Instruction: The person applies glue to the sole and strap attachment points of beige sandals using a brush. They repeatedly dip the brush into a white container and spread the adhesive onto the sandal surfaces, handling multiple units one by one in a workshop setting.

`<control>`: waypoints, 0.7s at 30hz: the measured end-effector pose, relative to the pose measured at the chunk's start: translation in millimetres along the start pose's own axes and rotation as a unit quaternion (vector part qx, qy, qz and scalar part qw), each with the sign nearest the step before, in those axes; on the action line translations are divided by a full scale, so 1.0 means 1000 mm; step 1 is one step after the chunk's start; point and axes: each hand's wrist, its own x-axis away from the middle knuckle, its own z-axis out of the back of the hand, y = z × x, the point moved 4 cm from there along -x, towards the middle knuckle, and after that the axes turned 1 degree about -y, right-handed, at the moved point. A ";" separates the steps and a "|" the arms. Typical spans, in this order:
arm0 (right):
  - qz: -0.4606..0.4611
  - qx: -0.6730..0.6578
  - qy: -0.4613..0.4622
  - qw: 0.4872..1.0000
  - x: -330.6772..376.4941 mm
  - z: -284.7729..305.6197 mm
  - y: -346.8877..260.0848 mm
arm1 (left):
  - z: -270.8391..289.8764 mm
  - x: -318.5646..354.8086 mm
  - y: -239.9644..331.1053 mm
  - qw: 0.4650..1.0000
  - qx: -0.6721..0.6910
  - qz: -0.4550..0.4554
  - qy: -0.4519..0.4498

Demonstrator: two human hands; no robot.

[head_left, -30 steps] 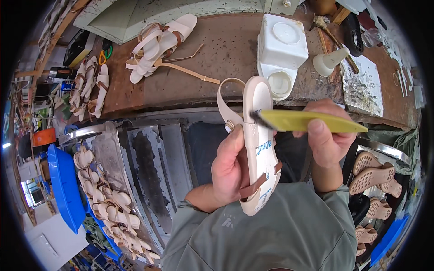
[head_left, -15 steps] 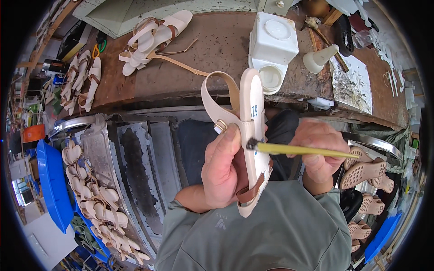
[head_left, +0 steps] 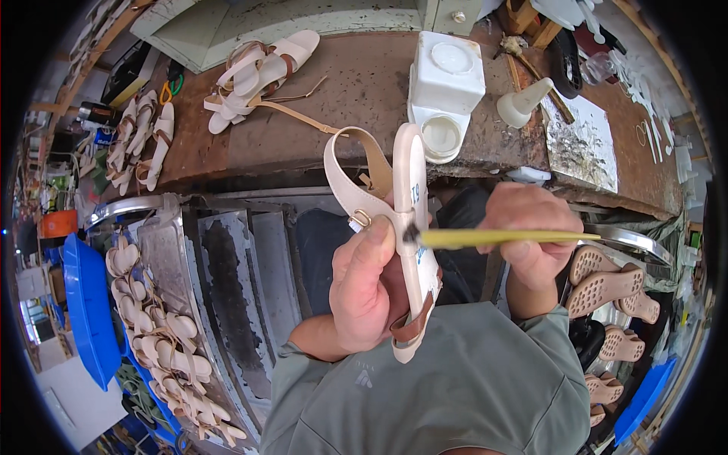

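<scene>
- Head view, the only one: the left hand (head_left: 369, 292) has a cream sandal (head_left: 413, 243) stood up on edge right over the person's lap, just this side of the brown workbench (head_left: 364, 91). Fingers are curled round the sole with the thumb pressed flat on its side near the buckle, probably so the thin edge faces the brush and doesn't wobble.
- The sandal's ankle strap (head_left: 349, 178) loops out free toward the workbench, and a brown strap sits at the end nearest the person's shirt.
- The right hand (head_left: 531, 239) is just right of the sandal, fingers bunched together and pinching a yellow-handled brush (head_left: 500, 237). The handle lies level and the dark bristle tip touches the sole's edge, so it looks like something is being dabbed along that rim.
- On the workbench's near edge, just beyond the sandal, a white square tub (head_left: 446, 87) sits with its round opening toward the person, close enough to dip, I'd guess. A white squeeze bottle (head_left: 523, 102) lies tipped just right of it.
- Further left on the workbench, a small heap of finished sandals (head_left: 258, 72).
- Left of the workbench, below it, a metal tray of cream soles (head_left: 163, 334); right of it, tan studded soles (head_left: 607, 284).
</scene>
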 end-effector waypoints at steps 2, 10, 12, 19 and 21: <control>-0.014 -0.046 0.005 0.999 0.000 0.003 0.000 | 0.001 0.000 -0.001 1.000 0.006 0.000 -0.002; 0.013 -0.025 0.032 0.999 0.016 -0.006 0.004 | -0.010 -0.001 -0.002 0.999 0.010 -0.015 0.032; 0.022 -0.013 0.018 1.000 0.023 -0.007 0.002 | -0.007 -0.002 -0.002 1.000 0.010 -0.021 0.016; 0.056 -0.003 0.006 0.998 0.038 -0.005 -0.003 | -0.008 -0.002 -0.002 0.999 -0.023 -0.047 0.012; 0.052 0.000 0.004 0.999 0.042 -0.005 -0.005 | -0.011 -0.002 0.000 0.996 -0.041 -0.062 0.043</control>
